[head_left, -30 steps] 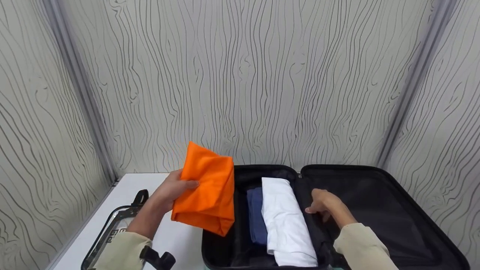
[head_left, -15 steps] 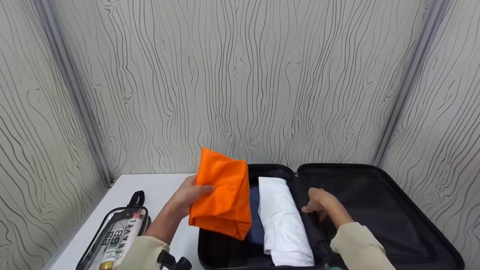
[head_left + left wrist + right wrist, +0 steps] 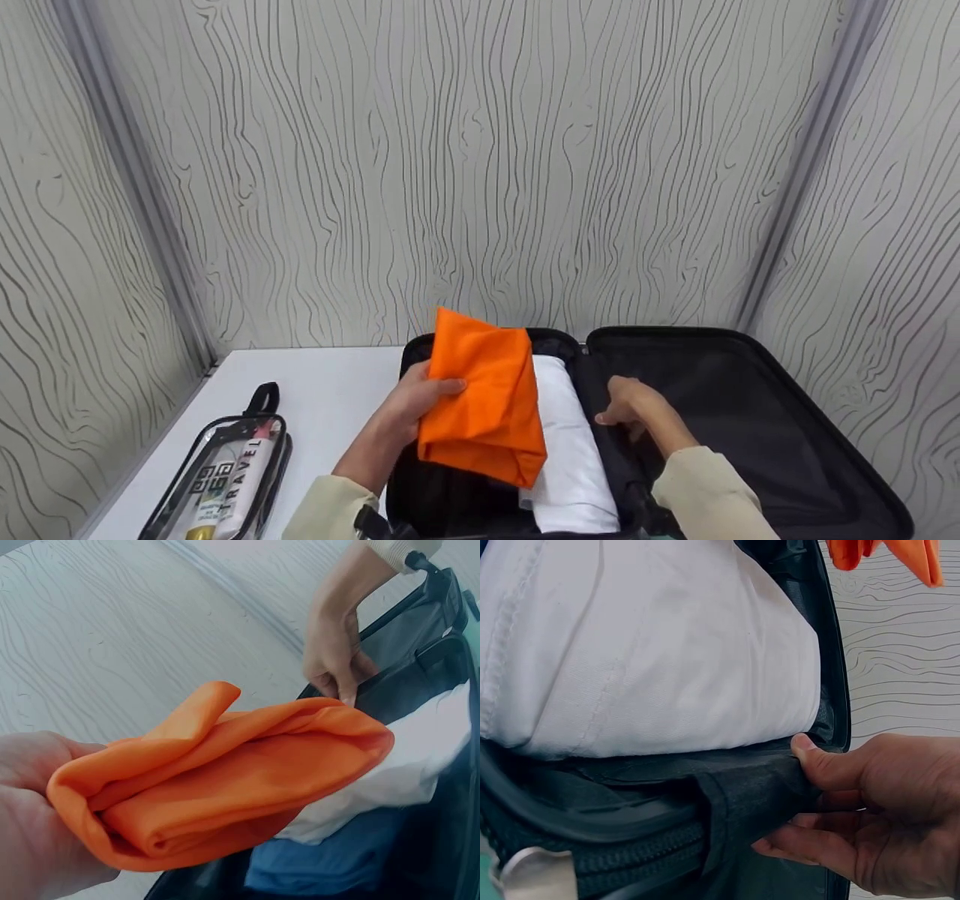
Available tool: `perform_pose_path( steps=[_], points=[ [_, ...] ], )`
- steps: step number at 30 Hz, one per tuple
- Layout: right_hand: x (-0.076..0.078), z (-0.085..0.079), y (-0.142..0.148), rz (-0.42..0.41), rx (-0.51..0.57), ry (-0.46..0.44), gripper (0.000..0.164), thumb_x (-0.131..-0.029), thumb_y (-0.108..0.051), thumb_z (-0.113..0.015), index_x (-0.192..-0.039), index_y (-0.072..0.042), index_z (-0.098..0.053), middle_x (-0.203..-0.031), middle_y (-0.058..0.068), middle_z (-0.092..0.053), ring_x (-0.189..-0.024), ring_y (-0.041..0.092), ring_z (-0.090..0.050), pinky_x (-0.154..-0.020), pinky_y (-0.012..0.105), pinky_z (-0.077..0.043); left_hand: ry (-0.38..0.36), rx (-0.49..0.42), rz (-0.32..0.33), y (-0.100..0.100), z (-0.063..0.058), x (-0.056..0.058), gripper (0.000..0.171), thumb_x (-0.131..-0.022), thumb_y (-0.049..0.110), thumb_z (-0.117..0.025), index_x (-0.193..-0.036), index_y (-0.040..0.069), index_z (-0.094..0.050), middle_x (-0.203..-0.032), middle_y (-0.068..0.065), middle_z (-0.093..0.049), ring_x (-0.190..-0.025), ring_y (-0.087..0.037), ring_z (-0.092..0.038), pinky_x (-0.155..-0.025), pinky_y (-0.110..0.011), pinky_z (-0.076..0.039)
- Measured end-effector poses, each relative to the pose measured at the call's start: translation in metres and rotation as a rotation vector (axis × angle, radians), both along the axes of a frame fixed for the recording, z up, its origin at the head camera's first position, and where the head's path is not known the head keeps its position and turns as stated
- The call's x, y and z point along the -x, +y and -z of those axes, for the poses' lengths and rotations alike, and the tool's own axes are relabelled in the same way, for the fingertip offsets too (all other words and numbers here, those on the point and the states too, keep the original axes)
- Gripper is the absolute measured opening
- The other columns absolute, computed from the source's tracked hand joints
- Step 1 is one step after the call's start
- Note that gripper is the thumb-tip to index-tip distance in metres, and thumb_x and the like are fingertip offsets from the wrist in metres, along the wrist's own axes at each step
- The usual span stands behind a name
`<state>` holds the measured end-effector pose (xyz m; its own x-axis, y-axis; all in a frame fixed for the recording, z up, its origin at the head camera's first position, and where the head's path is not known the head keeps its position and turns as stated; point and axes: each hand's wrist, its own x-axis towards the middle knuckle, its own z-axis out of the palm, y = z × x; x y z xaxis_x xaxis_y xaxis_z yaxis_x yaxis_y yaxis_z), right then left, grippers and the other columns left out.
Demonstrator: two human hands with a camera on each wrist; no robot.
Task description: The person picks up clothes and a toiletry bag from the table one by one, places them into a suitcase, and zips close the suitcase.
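Note:
My left hand (image 3: 412, 397) grips a folded orange cloth garment (image 3: 484, 405), thumb on its near face, and holds it up over the left half of an open black suitcase (image 3: 750, 420). The left wrist view shows the garment's rolled inner layers from its end. Folded white clothing (image 3: 660, 652) lies in that half, partly covered by the orange garment in the head view. Beside it sits a folded blue garment (image 3: 322, 855). My right hand (image 3: 885, 810) pinches the black fabric lining (image 3: 757, 791) along the suitcase's middle hinge, thumb above and fingers beneath.
A clear zippered toiletry pouch (image 3: 217, 480) with a black loop and tubes inside lies on the white table (image 3: 337, 390) at the left. The suitcase's right half lies spread flat to the right. Wood-patterned panels (image 3: 480, 165) rise behind and on both sides.
My left hand has carried the orange garment rightward from the suitcase's left edge to over its left half, so it hides the blue garment in the head view. My right hand stays at the hinge.

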<state>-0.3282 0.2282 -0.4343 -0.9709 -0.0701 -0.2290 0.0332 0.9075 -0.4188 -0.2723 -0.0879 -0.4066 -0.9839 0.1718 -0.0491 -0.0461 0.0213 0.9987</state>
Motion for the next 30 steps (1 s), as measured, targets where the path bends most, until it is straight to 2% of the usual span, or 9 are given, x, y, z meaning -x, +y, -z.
perform_pose_path(
  steps=[6,10,17,24,30],
  points=[
    [-0.001,0.002,0.0,0.027,0.04,-0.019,0.036,-0.081,-0.01,-0.071,-0.103,0.009,-0.049,-0.089,0.023,-0.055,-0.055,0.027,-0.064,-0.05,0.036,-0.055,-0.028,-0.066,0.041,0.019,0.007,0.003,0.047,-0.085,0.014,-0.067,-0.126,0.002,-0.046,-0.106,-0.013,-0.057,-0.09,-0.024,-0.061,-0.081,-0.038,-0.053],
    [-0.002,0.001,-0.001,0.029,0.024,-0.03,0.038,-0.081,-0.011,-0.071,-0.106,0.008,-0.048,-0.091,0.021,-0.055,-0.056,0.026,-0.064,-0.053,0.037,-0.055,-0.036,-0.109,0.059,0.03,0.013,0.006,0.047,-0.085,0.013,-0.066,-0.125,0.002,-0.046,-0.105,-0.013,-0.058,-0.088,-0.024,-0.062,-0.08,-0.037,-0.054],
    [0.0,-0.004,-0.001,0.007,0.018,-0.012,0.032,-0.08,-0.011,-0.072,-0.096,0.004,-0.049,-0.084,0.018,-0.054,-0.053,0.028,-0.064,-0.051,0.037,-0.055,-0.04,-0.173,0.059,0.052,0.021,0.013,0.045,-0.083,0.009,-0.065,-0.124,0.001,-0.047,-0.102,-0.012,-0.06,-0.086,-0.022,-0.063,-0.077,-0.037,-0.054],
    [-0.001,-0.003,0.001,-0.003,0.026,-0.016,0.027,-0.081,-0.012,-0.07,-0.094,0.004,-0.052,-0.081,0.016,-0.054,-0.052,0.026,-0.063,-0.049,0.037,-0.054,-0.058,-0.216,0.041,0.075,0.041,0.023,0.044,-0.081,0.005,-0.065,-0.122,0.0,-0.049,-0.101,-0.011,-0.061,-0.085,-0.022,-0.063,-0.076,-0.037,-0.054],
    [0.0,0.001,0.001,-0.016,0.012,0.023,0.023,-0.08,-0.008,-0.067,-0.093,0.005,-0.053,-0.079,0.015,-0.054,-0.052,0.025,-0.061,-0.048,0.036,-0.054,-0.068,-0.255,0.016,0.087,0.057,0.036,0.044,-0.08,0.002,-0.063,-0.121,-0.003,-0.049,-0.1,-0.012,-0.062,-0.085,-0.021,-0.063,-0.078,-0.037,-0.054]
  ],
)
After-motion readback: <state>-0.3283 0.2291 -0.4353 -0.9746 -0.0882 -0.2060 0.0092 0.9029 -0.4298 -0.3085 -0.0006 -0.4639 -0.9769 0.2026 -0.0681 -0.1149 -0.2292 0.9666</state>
